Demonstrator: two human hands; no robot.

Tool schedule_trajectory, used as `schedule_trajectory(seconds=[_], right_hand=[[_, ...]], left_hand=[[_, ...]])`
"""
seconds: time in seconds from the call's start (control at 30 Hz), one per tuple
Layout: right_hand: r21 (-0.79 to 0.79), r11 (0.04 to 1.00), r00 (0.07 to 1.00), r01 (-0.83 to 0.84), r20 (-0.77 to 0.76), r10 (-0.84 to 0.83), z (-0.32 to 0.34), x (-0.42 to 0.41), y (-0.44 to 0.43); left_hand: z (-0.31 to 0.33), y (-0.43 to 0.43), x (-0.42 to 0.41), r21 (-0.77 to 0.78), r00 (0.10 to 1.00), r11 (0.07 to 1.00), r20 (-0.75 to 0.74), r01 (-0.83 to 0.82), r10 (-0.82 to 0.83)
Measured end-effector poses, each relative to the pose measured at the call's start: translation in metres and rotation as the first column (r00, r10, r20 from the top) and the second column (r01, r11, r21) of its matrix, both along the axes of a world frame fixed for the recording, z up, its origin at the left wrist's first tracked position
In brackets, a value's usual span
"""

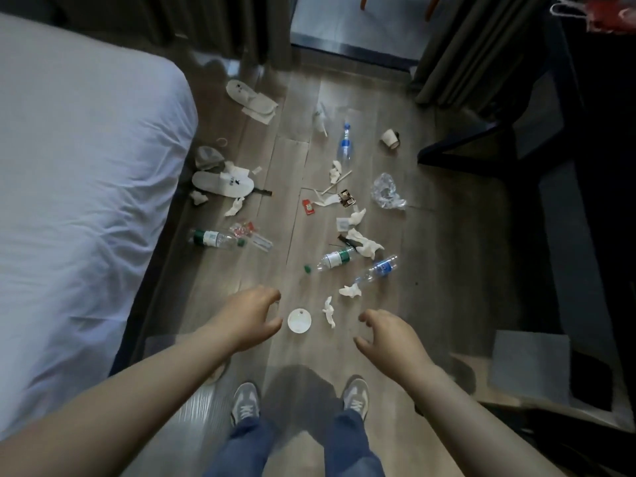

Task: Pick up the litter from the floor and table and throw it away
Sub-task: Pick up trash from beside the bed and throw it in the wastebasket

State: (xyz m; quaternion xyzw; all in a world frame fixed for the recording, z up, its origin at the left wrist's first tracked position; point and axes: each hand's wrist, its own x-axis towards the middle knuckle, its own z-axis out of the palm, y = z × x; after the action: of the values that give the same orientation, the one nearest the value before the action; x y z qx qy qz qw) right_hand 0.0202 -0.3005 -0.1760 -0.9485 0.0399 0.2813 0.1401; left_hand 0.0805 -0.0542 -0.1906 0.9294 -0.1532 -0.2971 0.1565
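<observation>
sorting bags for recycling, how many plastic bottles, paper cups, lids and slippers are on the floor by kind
clear plastic bottles: 4
white paper cup, on its side: 1
round white plastic lid: 1
white fabric slippers: 2
total: 8

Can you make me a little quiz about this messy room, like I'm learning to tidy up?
1. True or false: the left hand and the right hand are both holding nothing.
2. What lies on the floor between the two hands? A) a white round lid B) a slipper C) a red packet
3. What colour is the loose cap lying by the mouth of the green-labelled bottle?
Key: 1 true. 2 A. 3 green.
</observation>
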Motion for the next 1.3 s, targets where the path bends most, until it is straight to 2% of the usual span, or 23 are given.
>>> schedule_trajectory(seconds=[0.2, 0.37, 0.63, 0.8, 0.87, 1.03, 1.13, 1.3], right_hand=[[0.028, 0.995, 0.995, -0.091, -0.024, 0.092, -0.108, 0.017, -0.013], [0.047, 0.965, 0.966, -0.258, -0.012, 0.258, -0.214, 0.029, 0.013], [0.090, 0.838, 0.843, -0.538, 0.077, 0.532, -0.399, 0.062, 0.104], [0.081, 0.702, 0.702, -0.708, 0.190, 0.686, -0.505, 0.075, 0.164], [0.069, 0.652, 0.647, -0.755, 0.233, 0.726, -0.534, 0.077, 0.185], [0.047, 0.610, 0.604, -0.791, 0.222, 0.765, -0.577, 0.071, 0.208], [0.070, 0.633, 0.634, -0.771, 0.173, 0.754, -0.579, 0.053, 0.211], [0.099, 0.634, 0.641, -0.767, 0.161, 0.751, -0.593, 0.037, 0.204]], left_hand=[[-0.116, -0.005, -0.017, -0.006, 0.986, 0.988, -0.063, -0.155, 0.155], [-0.217, 0.027, -0.045, 0.020, 0.954, 0.958, -0.086, -0.286, 0.287], [-0.388, 0.100, -0.057, 0.063, 0.891, 0.889, -0.008, -0.453, 0.454], [-0.487, 0.150, -0.058, 0.098, 0.869, 0.864, 0.088, -0.494, 0.487], [-0.514, 0.164, -0.063, 0.080, 0.852, 0.851, 0.133, -0.519, 0.507], [-0.549, 0.190, -0.089, 0.024, 0.777, 0.787, 0.175, -0.617, 0.604], [-0.555, 0.194, -0.111, 0.036, 0.743, 0.748, 0.152, -0.663, 0.652], [-0.562, 0.197, -0.136, 0.136, 0.760, 0.747, 0.128, -0.650, 0.637]])
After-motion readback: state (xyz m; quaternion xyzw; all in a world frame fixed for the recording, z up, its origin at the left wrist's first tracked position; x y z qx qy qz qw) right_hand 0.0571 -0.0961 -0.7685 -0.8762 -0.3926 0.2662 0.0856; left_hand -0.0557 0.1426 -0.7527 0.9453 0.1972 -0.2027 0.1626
